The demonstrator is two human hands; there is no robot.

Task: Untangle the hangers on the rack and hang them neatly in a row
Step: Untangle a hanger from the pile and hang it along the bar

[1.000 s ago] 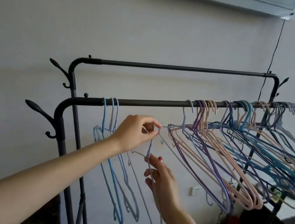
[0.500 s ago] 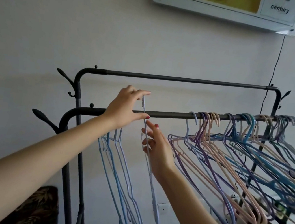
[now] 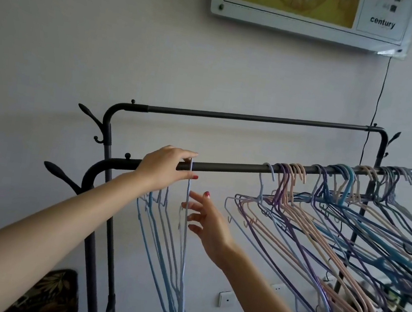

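Pinching one pale-blue hanger (image 3: 185,221) — left hand (image 3: 163,169) (fingers curled) | right hand (image 3: 207,224) spread, empty

Two bare forearms in view — no sleeves, no watch, no bands or rings seen on either. Left hand (image 3: 163,168): red polish on the thumbnail. Right hand (image 3: 209,225): red polish on one visible fingertip nail — its other nails face away and cannot be checked.

Matt dark metal rack (image 3: 237,167) carries thin, smooth coated pastel hangers (image 3: 320,238).
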